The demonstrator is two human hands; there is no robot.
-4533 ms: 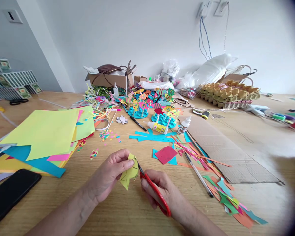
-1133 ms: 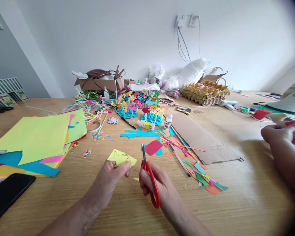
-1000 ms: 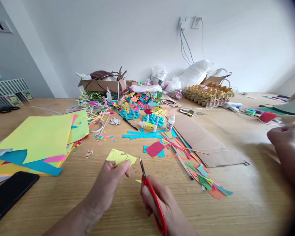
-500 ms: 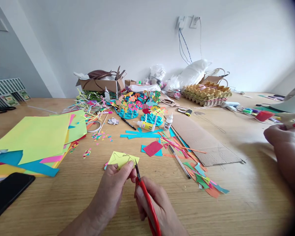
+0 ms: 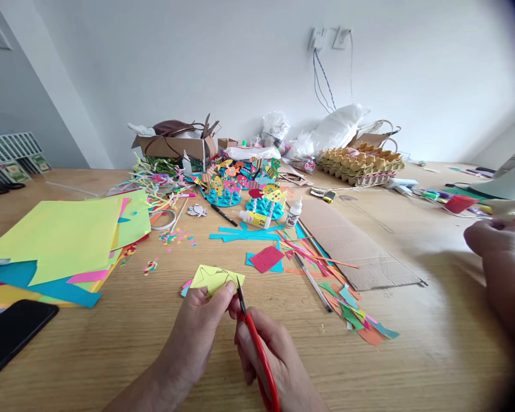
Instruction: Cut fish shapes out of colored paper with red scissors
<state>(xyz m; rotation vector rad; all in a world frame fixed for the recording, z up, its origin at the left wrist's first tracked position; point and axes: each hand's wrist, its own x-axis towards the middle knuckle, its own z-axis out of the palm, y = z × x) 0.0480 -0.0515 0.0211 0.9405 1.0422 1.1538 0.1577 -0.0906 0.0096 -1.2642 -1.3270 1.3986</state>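
Between the thumb and fingers of my left hand (image 5: pixel 199 323) is a small piece of yellow paper (image 5: pixel 214 276) with a dark outline drawn on it, fish-like in shape. Bits of pink and blue paper (image 5: pixel 185 287) show at its left side, partly covered. My right hand (image 5: pixel 274 352) is wrapped round a pair of scissors (image 5: pixel 257 349) with red handles. The dark blades point away from me and meet the right edge of the yellow paper. How far the blades are parted is hard to make out.
Coloured sheets (image 5: pixel 64 234) and a black phone (image 5: pixel 17 337) lie on the left. Glue bottles (image 5: pixel 294 213), paper fish (image 5: pixel 240 182) and blue strips (image 5: pixel 240 233) stand or lie ahead. Paper scraps (image 5: pixel 360 315) and cardboard (image 5: pixel 347 246) are at right. Another person's hand (image 5: pixel 498 243) works at far right.
My hands, the yellow paper and the scissors stay almost in place, with only a tiny shift. At far right, the other person's hand has moved slightly.
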